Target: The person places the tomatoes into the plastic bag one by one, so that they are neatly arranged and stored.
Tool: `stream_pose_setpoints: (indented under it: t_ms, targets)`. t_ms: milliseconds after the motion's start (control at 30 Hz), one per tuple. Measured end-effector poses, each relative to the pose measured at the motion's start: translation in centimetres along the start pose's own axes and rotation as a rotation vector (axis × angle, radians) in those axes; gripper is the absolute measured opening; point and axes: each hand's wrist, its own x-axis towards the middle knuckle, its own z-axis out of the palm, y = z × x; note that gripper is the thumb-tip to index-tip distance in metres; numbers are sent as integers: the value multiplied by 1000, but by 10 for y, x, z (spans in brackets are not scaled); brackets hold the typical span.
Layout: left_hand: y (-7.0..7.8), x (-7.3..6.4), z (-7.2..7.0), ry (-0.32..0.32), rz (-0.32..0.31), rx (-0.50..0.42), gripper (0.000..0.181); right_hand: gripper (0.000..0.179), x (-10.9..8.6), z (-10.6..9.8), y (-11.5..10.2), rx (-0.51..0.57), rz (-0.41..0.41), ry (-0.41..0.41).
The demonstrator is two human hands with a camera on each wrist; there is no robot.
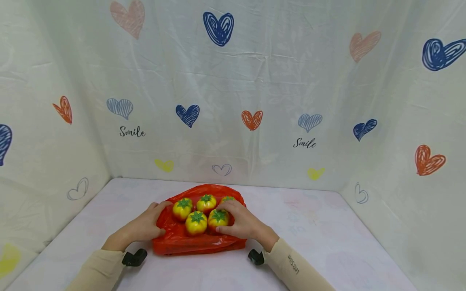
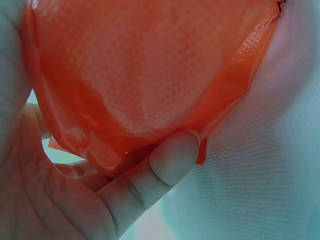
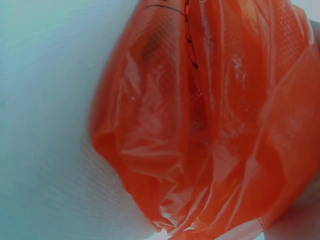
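Observation:
A crumpled red plastic bag (image 1: 198, 242) lies on the white table (image 1: 320, 242), with several yellow-red tomatoes with green stalks on top of it. My left hand (image 1: 163, 218) holds the bag's left edge; in the left wrist view its thumb (image 2: 172, 160) presses the bag (image 2: 140, 70) against the fingers. My right hand (image 1: 220, 221) reaches over the bag's right side and curls round the front right tomato (image 1: 217, 217), thumb in front and fingers behind. It partly hides another tomato (image 1: 227, 199) behind. The right wrist view shows only the bag (image 3: 210, 130) and table (image 3: 45, 125).
Cloth walls printed with hearts (image 1: 218, 28) enclose the table at the back and on both sides. Bare tabletop stretches to the left and right of the bag. Black wrist camera mounts (image 1: 134, 257) sit at both sleeves.

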Motion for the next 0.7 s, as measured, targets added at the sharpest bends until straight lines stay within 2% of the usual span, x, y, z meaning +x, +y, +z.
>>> stream_pose_setpoints:
  t_ms: [700]
  targets:
    - [2, -1, 0, -2, -21, -7, 80, 43, 0, 2, 0, -10, 32, -30]
